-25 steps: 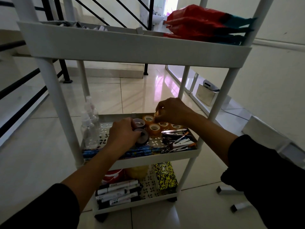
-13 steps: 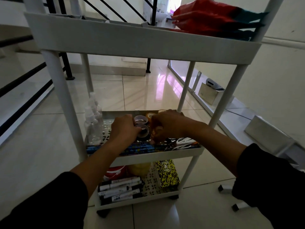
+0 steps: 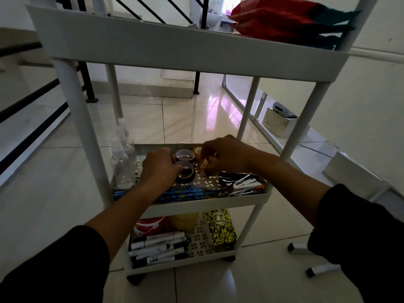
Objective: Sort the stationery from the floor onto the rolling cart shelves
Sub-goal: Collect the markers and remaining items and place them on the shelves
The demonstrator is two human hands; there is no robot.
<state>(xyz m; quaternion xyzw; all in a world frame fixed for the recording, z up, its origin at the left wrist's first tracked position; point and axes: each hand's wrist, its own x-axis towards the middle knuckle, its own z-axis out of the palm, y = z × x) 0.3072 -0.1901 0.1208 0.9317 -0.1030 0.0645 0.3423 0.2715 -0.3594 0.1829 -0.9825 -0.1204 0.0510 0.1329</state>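
Left hand [image 3: 158,169] grasping dark tape roll [image 3: 185,174] on cart's middle shelf [image 3: 209,204], right hand [image 3: 225,156] at three o'clock of it, pinching small orange tape rolls [image 3: 204,164]

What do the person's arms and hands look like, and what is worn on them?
Both arms wear dark, probably black, sleeves pushed up to about the elbow, leaving the forearms bare. The left hand and right hand are bare: no gloves can be seen, and no watch, ring or bracelet in this dim view. The fabric looks plain, without visible markings.
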